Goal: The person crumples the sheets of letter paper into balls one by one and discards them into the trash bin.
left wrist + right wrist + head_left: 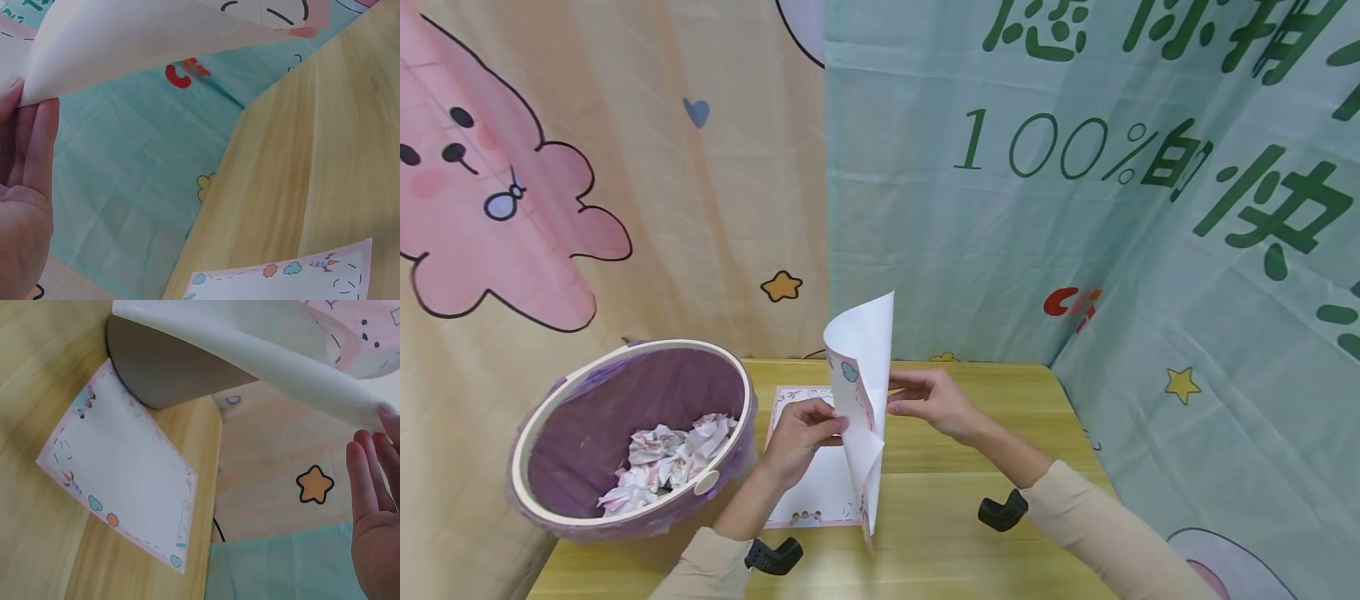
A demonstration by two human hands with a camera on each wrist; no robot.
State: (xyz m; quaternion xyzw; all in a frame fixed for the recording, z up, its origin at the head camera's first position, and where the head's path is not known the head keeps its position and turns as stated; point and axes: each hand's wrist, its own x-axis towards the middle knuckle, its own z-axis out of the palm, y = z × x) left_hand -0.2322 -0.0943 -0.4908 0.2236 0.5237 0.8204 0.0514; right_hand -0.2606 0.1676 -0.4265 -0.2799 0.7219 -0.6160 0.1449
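Observation:
A sheet of white paper with a pink cartoon border [868, 358] stands upright between my hands, curled over at its top and bent lower down. My left hand [801, 437] pinches its left edge between thumb and fingers. On the other side my right hand [936, 404] holds the right edge, thumb against the paper in the right wrist view. Beneath lies a second bordered sheet [808, 492], flat on the wooden table [970, 517] and partly hidden by the raised one. The left wrist view shows the left fingers [44, 150] at a paper corner.
To the left stands a round bin [745, 379] with a white rim and purple liner. Several crumpled papers [658, 446] lie in it. Printed curtains [925, 250] hang behind and beside the table. Black wrist mounts [778, 557] show near both sleeves.

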